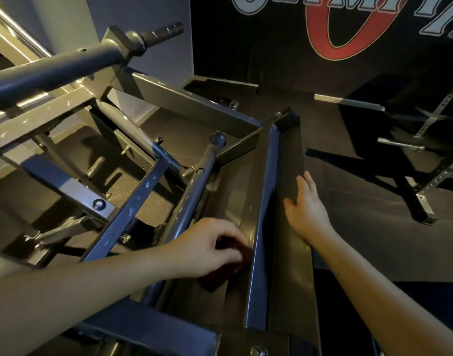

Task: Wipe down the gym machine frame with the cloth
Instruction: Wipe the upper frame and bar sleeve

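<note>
Reaching in from the lower left, a bare forearm leads to the left hand (210, 249), whose fingers are curled down over a dark red cloth (215, 281), pinching it and pressing it against the gym machine frame (288, 273). Up and to the left of that hand, a thick round grey bar (53, 70) slants across the frame's chipped square tubes. The cloth lies on the flat dark plate just beside a long blue-grey rail (261, 227) that runs away from the camera, and its lower corner pokes out from under the hand. On the other side of the rail, the right hand (307, 204) rests flat on the plate's outer edge, fingers straight and holding nothing. Both hands are set apart with the rail between them. Farther right, a perforated metal upright (436, 181) stands on the dark rubber floor (374, 240).
</note>
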`<control>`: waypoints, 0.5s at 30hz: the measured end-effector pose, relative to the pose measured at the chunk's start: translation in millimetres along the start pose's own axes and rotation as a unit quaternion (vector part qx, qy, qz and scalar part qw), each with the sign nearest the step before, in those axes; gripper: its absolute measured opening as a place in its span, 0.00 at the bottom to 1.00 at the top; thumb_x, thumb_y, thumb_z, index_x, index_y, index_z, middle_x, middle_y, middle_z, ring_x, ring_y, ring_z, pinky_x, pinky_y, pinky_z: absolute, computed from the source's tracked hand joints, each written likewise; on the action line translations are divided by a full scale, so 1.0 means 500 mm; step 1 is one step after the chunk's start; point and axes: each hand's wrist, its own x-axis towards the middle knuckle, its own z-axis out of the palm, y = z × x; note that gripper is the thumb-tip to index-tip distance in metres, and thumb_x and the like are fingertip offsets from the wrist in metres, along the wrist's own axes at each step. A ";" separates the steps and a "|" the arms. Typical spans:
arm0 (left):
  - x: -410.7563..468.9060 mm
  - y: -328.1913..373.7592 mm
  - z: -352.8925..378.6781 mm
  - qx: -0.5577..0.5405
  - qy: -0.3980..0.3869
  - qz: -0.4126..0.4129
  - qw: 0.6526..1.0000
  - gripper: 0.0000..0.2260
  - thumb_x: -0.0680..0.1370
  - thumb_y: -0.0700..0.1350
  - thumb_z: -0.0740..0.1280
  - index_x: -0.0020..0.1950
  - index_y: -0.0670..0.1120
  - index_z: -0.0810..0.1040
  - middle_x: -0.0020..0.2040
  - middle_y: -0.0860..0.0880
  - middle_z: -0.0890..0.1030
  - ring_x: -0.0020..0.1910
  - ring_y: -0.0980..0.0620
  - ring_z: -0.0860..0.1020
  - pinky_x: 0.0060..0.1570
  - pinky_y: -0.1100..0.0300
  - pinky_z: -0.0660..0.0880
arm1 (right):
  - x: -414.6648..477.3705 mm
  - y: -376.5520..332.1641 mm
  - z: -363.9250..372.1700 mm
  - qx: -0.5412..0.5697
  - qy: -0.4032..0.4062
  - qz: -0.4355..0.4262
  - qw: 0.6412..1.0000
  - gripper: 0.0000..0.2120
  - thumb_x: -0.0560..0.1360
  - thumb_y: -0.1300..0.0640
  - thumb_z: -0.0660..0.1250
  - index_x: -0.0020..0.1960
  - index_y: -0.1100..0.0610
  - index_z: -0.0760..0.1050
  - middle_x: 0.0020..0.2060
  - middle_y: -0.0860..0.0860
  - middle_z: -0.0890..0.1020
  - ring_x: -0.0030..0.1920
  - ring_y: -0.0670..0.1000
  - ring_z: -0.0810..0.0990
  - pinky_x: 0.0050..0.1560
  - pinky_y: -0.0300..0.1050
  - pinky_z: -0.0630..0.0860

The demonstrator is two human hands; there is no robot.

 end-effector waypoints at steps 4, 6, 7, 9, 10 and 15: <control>0.175 -0.026 -0.036 0.062 0.123 0.003 0.991 0.07 0.80 0.48 0.70 0.58 0.56 0.81 0.52 0.60 0.80 0.54 0.66 0.76 0.61 0.62 0.73 | 0.000 -0.003 -0.001 -0.013 0.009 0.001 1.000 0.34 0.83 0.57 0.64 0.83 0.55 0.50 0.83 0.49 0.46 0.70 0.51 0.73 0.54 0.37 0.68; 0.246 -0.051 -0.048 0.042 0.171 -0.025 0.984 0.07 0.80 0.47 0.70 0.58 0.54 0.82 0.52 0.59 0.81 0.53 0.63 0.77 0.63 0.54 0.75 | -0.001 -0.005 -0.003 -0.023 0.014 -0.003 1.000 0.33 0.83 0.58 0.64 0.83 0.56 0.51 0.83 0.50 0.47 0.69 0.51 0.74 0.52 0.36 0.68; 0.265 -0.060 -0.049 0.035 0.190 -0.037 0.981 0.07 0.80 0.47 0.70 0.57 0.54 0.82 0.52 0.58 0.81 0.53 0.62 0.77 0.63 0.52 0.76 | -0.002 -0.007 -0.003 -0.025 0.017 -0.003 1.000 0.33 0.83 0.58 0.63 0.82 0.56 0.51 0.83 0.50 0.47 0.69 0.51 0.74 0.53 0.36 0.68; 0.258 -0.063 -0.044 0.035 0.199 -0.042 0.978 0.06 0.80 0.48 0.70 0.57 0.54 0.83 0.51 0.58 0.82 0.54 0.60 0.78 0.63 0.50 0.77 | -0.002 -0.007 -0.002 -0.023 0.022 -0.004 0.999 0.32 0.83 0.59 0.63 0.82 0.57 0.51 0.83 0.50 0.48 0.70 0.52 0.73 0.54 0.38 0.67; 0.236 -0.059 -0.041 0.039 0.183 -0.039 0.982 0.06 0.80 0.48 0.71 0.56 0.54 0.83 0.51 0.58 0.82 0.54 0.60 0.79 0.62 0.51 0.77 | -0.002 -0.007 -0.001 -0.021 0.025 -0.003 0.999 0.32 0.83 0.59 0.62 0.82 0.57 0.52 0.83 0.50 0.48 0.70 0.53 0.73 0.55 0.39 0.67; 0.032 -0.009 -0.014 0.001 -0.008 -0.008 1.000 0.07 0.78 0.47 0.73 0.52 0.59 0.81 0.49 0.60 0.82 0.52 0.65 0.80 0.52 0.67 0.77 | 0.002 -0.003 0.000 -0.020 0.023 -0.009 0.999 0.32 0.83 0.58 0.63 0.83 0.56 0.51 0.83 0.51 0.48 0.70 0.53 0.74 0.57 0.40 0.67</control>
